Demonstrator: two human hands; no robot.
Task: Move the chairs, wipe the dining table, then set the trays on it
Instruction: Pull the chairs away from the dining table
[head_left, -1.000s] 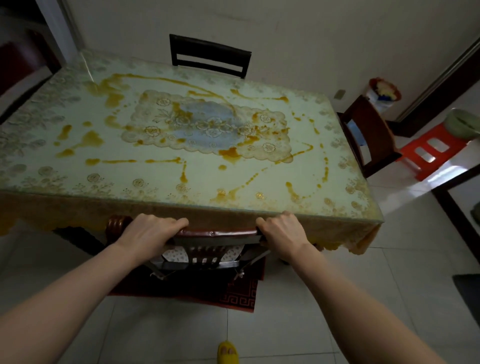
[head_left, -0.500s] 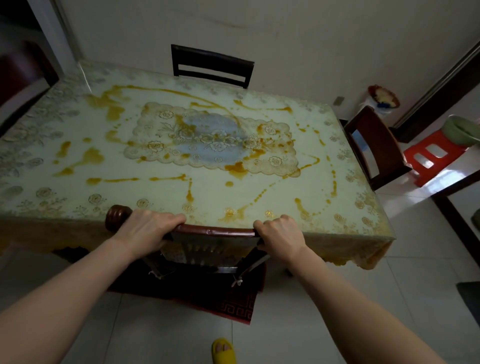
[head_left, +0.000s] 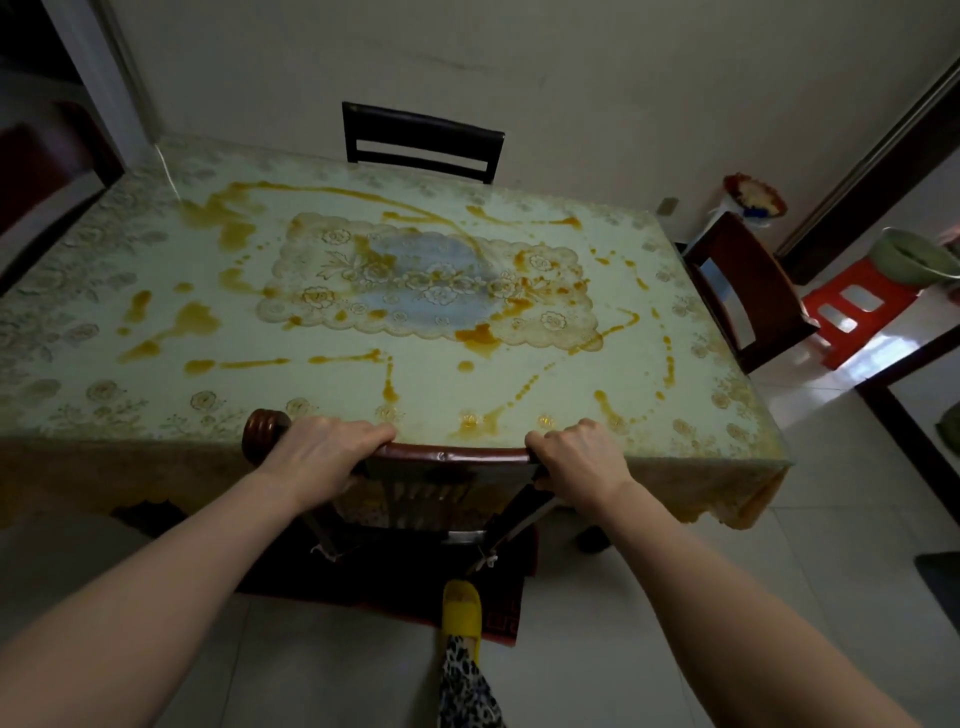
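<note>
Gripping: we curl our left hand (head_left: 322, 457) and right hand (head_left: 579, 460) round the near chair (head_left: 457, 457) top rail.
Handling: we judge it stiff, heavyish wood; hold both rail ends.

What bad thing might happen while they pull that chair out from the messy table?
Both the left hand and right hand grip the near chair, whose top rail sits against the tablecloth overhang. It might snag the cloth and smear the orange spills. The foot in a yellow slipper stands right behind the chair on the red mat, so a leg could hit it or bunch the mat.
</note>
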